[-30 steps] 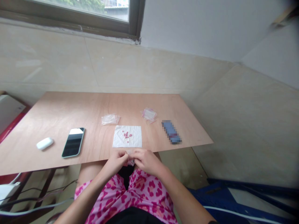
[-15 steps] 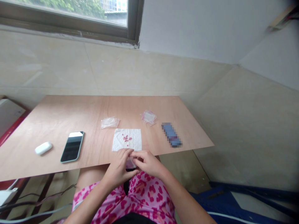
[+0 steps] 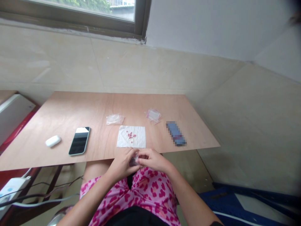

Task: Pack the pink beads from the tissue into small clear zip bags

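Bag (image 3: 133,161) pinched in my hands (image 3: 123,161), near edge of desk (image 3: 80,108) | red pieces (image 3: 130,135) left loose on white sheet (image 3: 141,142) | bag's fill unclear

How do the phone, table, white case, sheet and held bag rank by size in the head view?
Largest to smallest, as they look:
1. Table
2. Sheet
3. Phone
4. White case
Unranked: held bag, partly hidden, so its full size is unclear.

Held bag (image 3: 134,160) glossy plastic; napkin (image 3: 141,138) matt paper; tabletop (image 3: 141,102) smooth wood; phone screen (image 3: 79,142) glossy.
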The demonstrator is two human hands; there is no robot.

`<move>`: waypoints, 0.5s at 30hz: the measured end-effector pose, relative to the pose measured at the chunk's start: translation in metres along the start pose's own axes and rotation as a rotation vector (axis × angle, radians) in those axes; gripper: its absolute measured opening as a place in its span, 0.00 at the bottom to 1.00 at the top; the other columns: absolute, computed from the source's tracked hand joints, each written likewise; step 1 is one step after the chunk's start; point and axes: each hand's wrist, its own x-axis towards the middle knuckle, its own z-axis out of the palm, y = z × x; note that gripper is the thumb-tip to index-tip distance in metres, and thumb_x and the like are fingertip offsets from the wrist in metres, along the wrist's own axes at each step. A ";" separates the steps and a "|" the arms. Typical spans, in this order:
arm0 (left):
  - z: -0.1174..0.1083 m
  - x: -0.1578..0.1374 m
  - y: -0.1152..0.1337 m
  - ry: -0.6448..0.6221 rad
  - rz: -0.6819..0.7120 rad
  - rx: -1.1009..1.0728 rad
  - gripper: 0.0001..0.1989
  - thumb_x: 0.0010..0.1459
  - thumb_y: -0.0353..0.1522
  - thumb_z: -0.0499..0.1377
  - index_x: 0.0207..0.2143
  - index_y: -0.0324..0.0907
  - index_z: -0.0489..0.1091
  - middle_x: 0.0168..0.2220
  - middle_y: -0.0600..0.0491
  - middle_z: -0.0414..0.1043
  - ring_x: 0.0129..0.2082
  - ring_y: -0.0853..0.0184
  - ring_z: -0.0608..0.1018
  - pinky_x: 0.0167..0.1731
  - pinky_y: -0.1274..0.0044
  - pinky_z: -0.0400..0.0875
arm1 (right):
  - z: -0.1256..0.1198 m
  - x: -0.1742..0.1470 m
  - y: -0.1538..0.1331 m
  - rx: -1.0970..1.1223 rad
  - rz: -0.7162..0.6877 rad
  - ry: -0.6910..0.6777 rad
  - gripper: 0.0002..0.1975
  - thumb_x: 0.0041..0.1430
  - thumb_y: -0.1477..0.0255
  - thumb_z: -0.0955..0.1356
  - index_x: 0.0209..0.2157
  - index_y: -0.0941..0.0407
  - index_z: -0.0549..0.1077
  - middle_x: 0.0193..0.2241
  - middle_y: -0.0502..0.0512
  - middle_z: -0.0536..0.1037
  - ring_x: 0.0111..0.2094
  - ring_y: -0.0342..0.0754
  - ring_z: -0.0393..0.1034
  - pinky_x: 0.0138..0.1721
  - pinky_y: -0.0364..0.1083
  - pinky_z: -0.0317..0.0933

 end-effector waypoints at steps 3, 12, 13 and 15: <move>-0.001 0.000 0.000 -0.007 0.022 0.014 0.23 0.62 0.35 0.69 0.56 0.47 0.66 0.48 0.48 0.75 0.46 0.56 0.79 0.45 0.67 0.73 | 0.002 -0.001 0.003 0.022 0.017 -0.001 0.10 0.66 0.67 0.69 0.33 0.57 0.78 0.30 0.50 0.76 0.32 0.46 0.67 0.34 0.43 0.59; -0.001 0.000 -0.004 0.035 0.093 0.107 0.19 0.63 0.35 0.69 0.52 0.45 0.68 0.46 0.47 0.74 0.45 0.55 0.77 0.44 0.65 0.73 | 0.007 0.001 0.008 0.149 0.042 -0.008 0.11 0.64 0.68 0.69 0.28 0.57 0.77 0.28 0.50 0.77 0.31 0.46 0.70 0.34 0.43 0.62; -0.001 0.000 -0.004 0.050 0.100 0.113 0.19 0.62 0.34 0.69 0.52 0.45 0.68 0.45 0.48 0.74 0.44 0.56 0.77 0.43 0.66 0.73 | 0.008 0.002 0.008 0.177 0.063 -0.001 0.12 0.64 0.67 0.69 0.28 0.57 0.77 0.28 0.51 0.78 0.31 0.47 0.71 0.33 0.43 0.63; 0.000 -0.001 -0.005 0.087 0.118 0.120 0.18 0.63 0.33 0.68 0.53 0.44 0.68 0.44 0.48 0.74 0.43 0.57 0.77 0.42 0.67 0.74 | 0.011 0.002 0.010 0.229 0.122 0.012 0.13 0.64 0.65 0.69 0.29 0.57 0.78 0.28 0.52 0.79 0.30 0.48 0.73 0.33 0.44 0.65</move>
